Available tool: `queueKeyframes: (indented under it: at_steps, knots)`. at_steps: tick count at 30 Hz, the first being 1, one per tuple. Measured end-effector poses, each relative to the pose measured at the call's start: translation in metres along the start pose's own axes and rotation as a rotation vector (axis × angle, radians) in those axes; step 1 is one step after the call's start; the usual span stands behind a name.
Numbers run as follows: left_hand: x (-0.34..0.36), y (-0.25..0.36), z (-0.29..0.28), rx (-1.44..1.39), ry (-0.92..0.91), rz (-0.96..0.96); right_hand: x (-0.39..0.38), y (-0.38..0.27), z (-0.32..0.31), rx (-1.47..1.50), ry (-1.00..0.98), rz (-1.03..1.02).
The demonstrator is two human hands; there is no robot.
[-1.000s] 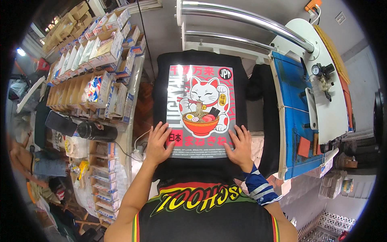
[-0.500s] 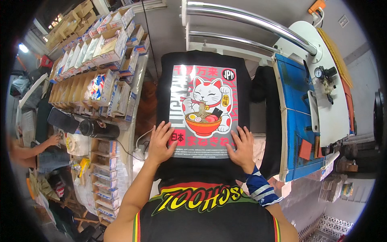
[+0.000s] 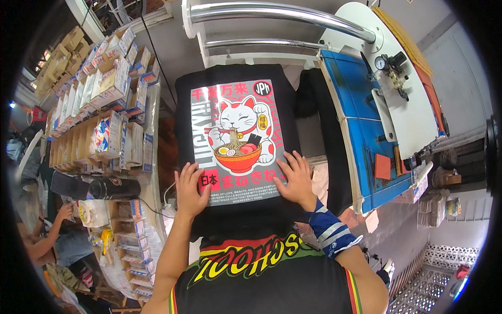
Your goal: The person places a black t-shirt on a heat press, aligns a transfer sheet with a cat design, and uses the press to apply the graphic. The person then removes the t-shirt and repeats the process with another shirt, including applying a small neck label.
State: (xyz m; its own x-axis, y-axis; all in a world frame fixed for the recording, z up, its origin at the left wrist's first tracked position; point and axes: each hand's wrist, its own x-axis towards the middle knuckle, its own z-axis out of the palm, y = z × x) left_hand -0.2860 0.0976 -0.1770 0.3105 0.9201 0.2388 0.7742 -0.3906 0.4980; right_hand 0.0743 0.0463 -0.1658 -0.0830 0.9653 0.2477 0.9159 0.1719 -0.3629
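A glossy transfer film [image 3: 238,163] printed with a white cat, a red noodle bowl and pink lettering lies flat on a black shirt [image 3: 291,123], which is spread over the press bed. My left hand [image 3: 191,191] rests with fingers apart on the film's lower left edge. On the lower right edge lies my right hand [image 3: 296,180], its fingers spread and the thumb turned inward. A blue wrist wrap with pale stripes covers my right wrist. Neither hand grips anything.
To the right stands a blue heat-press plate [image 3: 361,120] with a gauge [image 3: 380,63]; chrome tubes [image 3: 282,14] cross behind the shirt. Cardboard bins [image 3: 99,94] fill the left table, with a black bottle [image 3: 116,188] near them. Another person's hand [image 3: 65,211] shows far left.
The head view has turned, so the shirt and press appear farther left. Both hands remain on the film's lower edges, with the right fingers slightly shifted.
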Motion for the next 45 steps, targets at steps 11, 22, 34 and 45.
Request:
queueKeyframes:
  at_steps: [11,22,34,45]
  knots:
    - [0.02,-0.095,0.003,-1.065,-0.159,-1.12,-0.008,0.085,0.009,0.868,-0.145,1.078]
    - [-0.036,-0.117,-0.026,-1.192,-0.028,-0.836,-0.056,0.105,-0.033,1.166,-0.065,1.004]
    - [-0.04,-0.103,-0.051,-0.914,0.045,-0.765,-0.065,0.109,-0.023,1.231,-0.012,0.946]
    - [-0.049,-0.115,-0.037,-0.825,0.056,-0.751,-0.068,0.108,-0.018,1.317,0.007,0.938]
